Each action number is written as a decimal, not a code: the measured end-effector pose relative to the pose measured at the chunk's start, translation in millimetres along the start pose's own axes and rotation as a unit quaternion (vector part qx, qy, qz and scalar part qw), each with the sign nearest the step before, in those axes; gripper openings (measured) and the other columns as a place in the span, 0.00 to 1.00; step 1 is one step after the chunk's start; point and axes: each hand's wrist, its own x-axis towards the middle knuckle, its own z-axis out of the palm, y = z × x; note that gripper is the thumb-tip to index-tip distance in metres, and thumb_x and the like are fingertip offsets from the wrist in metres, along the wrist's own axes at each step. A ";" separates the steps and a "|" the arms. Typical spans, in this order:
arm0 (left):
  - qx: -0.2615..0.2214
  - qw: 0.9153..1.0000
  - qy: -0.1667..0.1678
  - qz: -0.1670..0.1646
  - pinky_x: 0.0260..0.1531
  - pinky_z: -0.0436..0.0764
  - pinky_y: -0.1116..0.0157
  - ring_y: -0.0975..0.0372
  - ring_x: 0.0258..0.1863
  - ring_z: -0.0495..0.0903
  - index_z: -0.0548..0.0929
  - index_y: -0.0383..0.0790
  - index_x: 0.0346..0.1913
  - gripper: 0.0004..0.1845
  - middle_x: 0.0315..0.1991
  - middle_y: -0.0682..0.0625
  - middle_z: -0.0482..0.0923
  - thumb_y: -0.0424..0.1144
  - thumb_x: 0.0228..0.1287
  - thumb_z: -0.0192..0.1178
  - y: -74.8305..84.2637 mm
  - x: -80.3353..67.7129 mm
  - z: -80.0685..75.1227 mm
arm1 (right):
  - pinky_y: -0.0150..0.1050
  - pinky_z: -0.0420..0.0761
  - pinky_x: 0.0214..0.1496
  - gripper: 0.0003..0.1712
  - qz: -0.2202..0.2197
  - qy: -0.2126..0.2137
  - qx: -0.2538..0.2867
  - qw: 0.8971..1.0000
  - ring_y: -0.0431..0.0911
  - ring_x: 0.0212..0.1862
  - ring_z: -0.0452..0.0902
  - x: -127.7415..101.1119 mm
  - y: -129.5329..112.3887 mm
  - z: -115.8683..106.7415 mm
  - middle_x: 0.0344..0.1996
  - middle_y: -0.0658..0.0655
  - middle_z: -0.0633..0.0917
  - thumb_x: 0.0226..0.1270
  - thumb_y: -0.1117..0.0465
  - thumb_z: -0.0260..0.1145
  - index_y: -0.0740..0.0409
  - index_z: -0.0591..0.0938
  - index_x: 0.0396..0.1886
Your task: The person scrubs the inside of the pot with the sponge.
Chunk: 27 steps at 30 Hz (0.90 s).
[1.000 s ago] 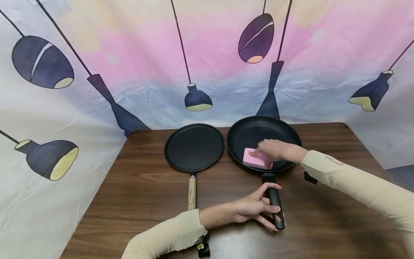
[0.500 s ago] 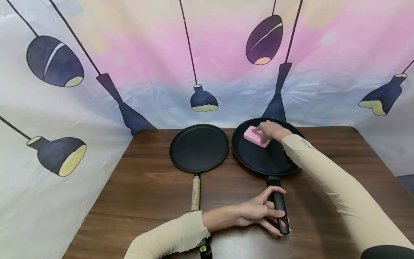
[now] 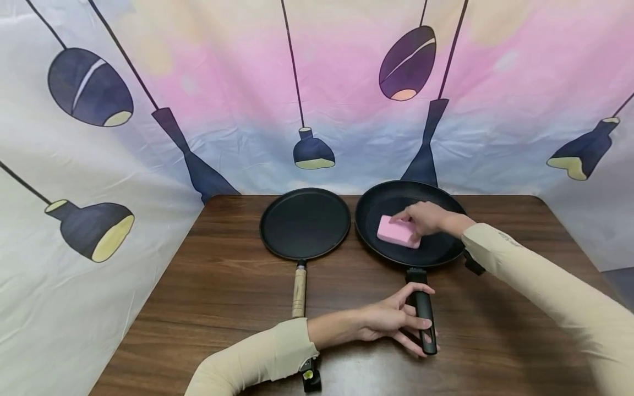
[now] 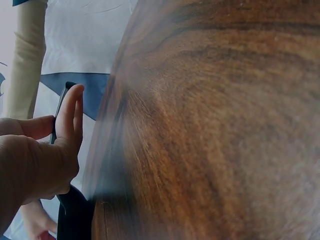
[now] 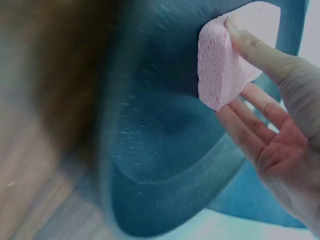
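Observation:
A pink sponge (image 3: 396,231) lies against the inside of a black frying pan (image 3: 371,212), and my right hand (image 3: 427,218) pinches it between thumb and fingers. In the right wrist view the sponge (image 5: 225,60) shows its porous side, with the thumb along its upper face and light specks on the pan's dark surface (image 5: 155,135). My left hand (image 3: 386,320) grips the pan's black handle (image 3: 424,316) from the left, thumb on top. The left wrist view shows this hand (image 4: 45,160) around the handle, most of which it hides.
Left of the frying pan lies a flat black crepe pan (image 3: 304,223) with a wooden handle (image 3: 299,291), whose lower end my left sleeve covers. Both pans rest on a brown wooden table (image 3: 223,286). Behind the table hangs a cloth (image 3: 238,82) printed with lamps.
My right hand swept the sponge from the pan's near side up to its far part, then back toward the middle. The left hand keeps its grip on the handle.

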 end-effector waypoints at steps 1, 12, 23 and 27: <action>0.000 1.000 0.001 0.001 0.53 0.82 0.37 0.31 0.58 0.79 0.66 0.64 0.66 0.28 0.48 0.36 0.83 0.26 0.76 0.54 -0.1 0.1 -0.4 | 0.38 0.74 0.37 0.40 -0.010 -0.003 -0.001 1.000 0.46 0.35 0.73 -5.9 -3.6 2.2 0.48 0.61 0.86 0.52 0.62 0.82 0.50 0.80 0.67; 0.000 1.000 -0.009 -0.011 0.55 0.82 0.37 0.32 0.58 0.79 0.65 0.64 0.67 0.28 0.47 0.37 0.83 0.27 0.76 0.54 -1.7 0.8 -2.7 | 0.47 0.82 0.44 0.36 -0.050 0.028 0.004 0.998 0.49 0.44 0.78 -33.1 -10.7 14.9 0.51 0.59 0.83 0.53 0.62 0.82 0.49 0.80 0.63; -0.004 1.000 0.001 -0.011 0.55 0.82 0.37 0.29 0.59 0.77 0.66 0.64 0.68 0.29 0.42 0.40 0.81 0.27 0.76 0.54 -3.8 -2.6 0.2 | 0.63 0.77 0.62 0.37 0.088 0.051 0.012 0.995 0.64 0.57 0.74 30.6 24.5 -5.5 0.63 0.74 0.76 0.60 0.73 0.73 0.59 0.75 0.69; -0.003 1.000 0.004 -0.010 0.55 0.81 0.36 0.29 0.59 0.77 0.66 0.65 0.68 0.29 0.42 0.41 0.80 0.27 0.77 0.54 -4.6 -2.2 -0.2 | 0.65 0.76 0.63 0.37 0.087 0.048 0.016 0.995 0.66 0.57 0.73 31.6 27.4 -7.4 0.63 0.75 0.75 0.58 0.72 0.74 0.59 0.75 0.69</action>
